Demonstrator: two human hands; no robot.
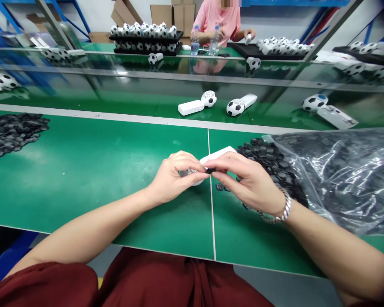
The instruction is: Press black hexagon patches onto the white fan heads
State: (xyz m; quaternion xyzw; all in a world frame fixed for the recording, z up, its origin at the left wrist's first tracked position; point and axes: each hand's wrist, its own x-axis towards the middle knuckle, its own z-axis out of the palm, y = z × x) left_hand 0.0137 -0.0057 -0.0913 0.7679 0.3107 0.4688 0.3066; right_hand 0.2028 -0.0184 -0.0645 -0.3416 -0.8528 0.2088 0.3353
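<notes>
My left hand (176, 175) and my right hand (243, 177) meet above the green table, thumbs and forefingers pinched together on a small black plastic piece (210, 170). Just behind my fingers is a white handle (222, 154). A rounded white and grey part (196, 182), mostly covered by my left hand, shows below and between its fingers. Whether it joins the handle is hidden. To the right of and partly under my right hand spreads a pile of small black pieces (272, 164), with a few loose ones near my right thumb.
A clear plastic bag (348, 179) of black pieces lies at the right. Another black pile (14, 132) is at the far left. Beyond the pale rail (115, 117) lie several white-handled soccer-ball devices (208, 99). Across, a person (216, 21) works near bottles and loaded black trays (147, 47).
</notes>
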